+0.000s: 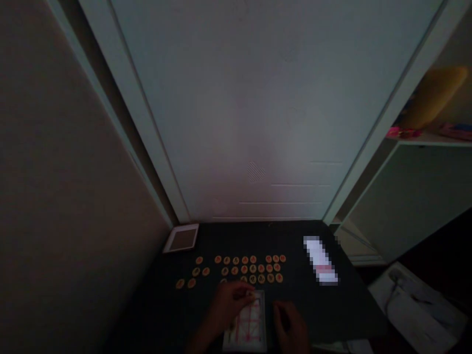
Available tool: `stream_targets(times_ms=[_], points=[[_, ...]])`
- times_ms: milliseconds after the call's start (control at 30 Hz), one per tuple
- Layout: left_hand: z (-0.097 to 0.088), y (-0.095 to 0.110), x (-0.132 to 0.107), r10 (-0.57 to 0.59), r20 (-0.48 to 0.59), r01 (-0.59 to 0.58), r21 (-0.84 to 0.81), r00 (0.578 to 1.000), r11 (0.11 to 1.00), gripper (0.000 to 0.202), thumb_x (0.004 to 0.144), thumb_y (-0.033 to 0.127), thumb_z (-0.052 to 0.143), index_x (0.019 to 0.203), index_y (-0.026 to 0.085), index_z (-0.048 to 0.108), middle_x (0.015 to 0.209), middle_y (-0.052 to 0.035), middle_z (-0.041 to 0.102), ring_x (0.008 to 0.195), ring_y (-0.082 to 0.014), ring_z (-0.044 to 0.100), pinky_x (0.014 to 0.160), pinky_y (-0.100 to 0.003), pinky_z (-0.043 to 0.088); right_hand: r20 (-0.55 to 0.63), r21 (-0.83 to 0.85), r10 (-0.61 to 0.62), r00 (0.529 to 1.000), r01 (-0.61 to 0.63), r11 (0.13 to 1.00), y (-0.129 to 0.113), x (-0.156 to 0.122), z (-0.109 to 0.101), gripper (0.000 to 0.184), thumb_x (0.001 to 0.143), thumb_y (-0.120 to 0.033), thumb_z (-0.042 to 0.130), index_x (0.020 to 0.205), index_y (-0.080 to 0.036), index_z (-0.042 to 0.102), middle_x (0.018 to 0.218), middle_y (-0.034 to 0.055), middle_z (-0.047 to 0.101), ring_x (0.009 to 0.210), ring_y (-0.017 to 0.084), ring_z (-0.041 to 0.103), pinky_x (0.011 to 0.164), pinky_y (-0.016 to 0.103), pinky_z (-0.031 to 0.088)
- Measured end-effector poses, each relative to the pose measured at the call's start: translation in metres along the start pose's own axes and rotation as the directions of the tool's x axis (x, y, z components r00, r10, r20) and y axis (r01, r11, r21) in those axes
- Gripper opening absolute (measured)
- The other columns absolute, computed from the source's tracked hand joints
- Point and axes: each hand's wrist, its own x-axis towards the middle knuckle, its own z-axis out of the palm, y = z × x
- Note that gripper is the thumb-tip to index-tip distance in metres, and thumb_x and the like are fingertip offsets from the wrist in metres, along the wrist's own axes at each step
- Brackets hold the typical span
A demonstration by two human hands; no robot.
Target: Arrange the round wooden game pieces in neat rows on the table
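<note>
My left hand (233,300) reaches over the top end of a shallow pale box (263,314). Its thumb and fingers pinch what looks like a Chinese chess piece (252,295), small and dim in this light. Inside the box lies a white sheet with red grid lines (248,324). To the right of the box is my right hand (290,325), its fingers curled; whether anything is in them is hidden. Beyond both hands, several round wooden Chinese chess pieces (244,269) with red or black characters lie in loose rows, with a smaller group (196,271) to the left.
A white-rimmed tray with a brown inside (180,238) sits at the dark table's (295,290) back left corner. A bright, pixelated phone-like rectangle (320,260) lies at the right. A white panel (254,123) rises behind the table; shelves (416,140) stand at the right.
</note>
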Motion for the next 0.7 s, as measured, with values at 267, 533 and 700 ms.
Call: stream_targets(times_ms=[267,533,700], points=[[0.017,-0.003,0.004,0.026,0.066,-0.025,-0.017,0.997,1.000,0.035,0.087,0.042,0.057,0.108,0.020,0.076,0.102,-0.0044,0.080,0.094,-0.0234,0.071,0.082,-0.031,0.053,0.019,0.019,0.000,1.000,0.000,1.000,-0.001,-0.001,-0.001,0.035,0.097,-0.047,0.050,0.095,-0.022,0.074,0.087,0.0085,0.077,0.080,0.021,0.074,0.074,0.025,0.060],[0.020,-0.001,-0.003,0.136,0.064,-0.150,0.340,0.989,0.929,0.028,0.089,0.028,0.056,0.111,0.028,0.074,0.104,-0.0026,0.076,0.093,-0.0196,0.068,0.084,-0.028,0.049,0.104,0.044,-0.018,0.994,0.013,0.999,-0.018,0.004,-0.007,0.032,0.096,-0.046,0.051,0.094,-0.024,0.074,0.081,0.0053,0.075,0.072,0.018,0.072,0.066,0.022,0.058],[0.024,-0.005,-0.001,0.113,0.019,-0.108,0.494,0.993,0.863,0.018,0.084,0.027,0.065,0.097,0.027,0.077,0.098,-0.0019,0.076,0.095,-0.0213,0.066,0.085,-0.029,0.046,0.141,0.009,-0.096,0.985,0.096,0.995,-0.017,0.002,-0.005,0.027,0.092,-0.044,0.059,0.104,-0.024,0.072,0.088,0.0063,0.075,0.079,0.020,0.072,0.072,0.026,0.059]])
